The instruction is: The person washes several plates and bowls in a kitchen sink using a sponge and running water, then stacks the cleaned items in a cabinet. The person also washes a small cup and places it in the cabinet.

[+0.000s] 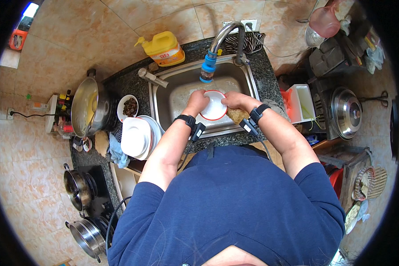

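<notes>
A white bowl with a red rim is held over the stainless steel sink, between my two hands. My left hand grips its left edge, and my right hand grips its upper right edge. Just under my right hand lies a brownish scouring pad or sponge, partly hidden by the hand and wrist. The chrome faucet arches over the sink, and its blue filter nozzle hangs above the bowl. Whether water runs from it I cannot tell.
Stacked white plates stand left of the sink, near a bowl of dark food pieces and a large metal pan. A yellow detergent jug is behind the sink. A grey cloth and white plastic bin are at the right.
</notes>
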The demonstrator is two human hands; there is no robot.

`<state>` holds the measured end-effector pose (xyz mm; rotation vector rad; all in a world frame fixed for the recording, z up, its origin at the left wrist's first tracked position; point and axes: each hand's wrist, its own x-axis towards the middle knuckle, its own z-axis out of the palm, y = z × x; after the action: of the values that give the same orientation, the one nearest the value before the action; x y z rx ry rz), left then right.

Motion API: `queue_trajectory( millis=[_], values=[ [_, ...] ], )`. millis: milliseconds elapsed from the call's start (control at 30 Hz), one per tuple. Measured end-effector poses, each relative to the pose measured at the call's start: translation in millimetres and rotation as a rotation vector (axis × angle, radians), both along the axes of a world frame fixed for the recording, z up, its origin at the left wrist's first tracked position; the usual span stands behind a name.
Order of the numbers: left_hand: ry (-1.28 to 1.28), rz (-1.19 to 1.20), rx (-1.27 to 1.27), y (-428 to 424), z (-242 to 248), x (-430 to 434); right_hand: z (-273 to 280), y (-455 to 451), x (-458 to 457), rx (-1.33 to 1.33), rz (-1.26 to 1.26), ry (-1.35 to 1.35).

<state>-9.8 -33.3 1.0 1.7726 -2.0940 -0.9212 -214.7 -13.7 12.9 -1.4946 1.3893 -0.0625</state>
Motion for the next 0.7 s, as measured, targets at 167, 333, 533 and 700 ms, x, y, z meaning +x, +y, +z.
queue_trajectory(
  millis=[167,333,533,700],
  values=[
    [0.034,0.022,0.032,-0.2,-1.8,-2.7,0.6,-1.8,-1.9,-0.009,0.01,0.025],
    [0.075,0.071,0.077,-4.1,-8.0,-4.2,3.0,-6.8,-3.1,-0.086,0.078,0.089],
    [0.77,0.361,0.444,-2.0,-22.6,0.5,-0.3,-12.8,-10.8,-0.037,-0.066,0.047],
    [0.753,0.442,0.526,-5.2,-20.9,-9.3,-8.3,-19.8,-13.0,-0.048,-0.092,0.073]
  ],
)
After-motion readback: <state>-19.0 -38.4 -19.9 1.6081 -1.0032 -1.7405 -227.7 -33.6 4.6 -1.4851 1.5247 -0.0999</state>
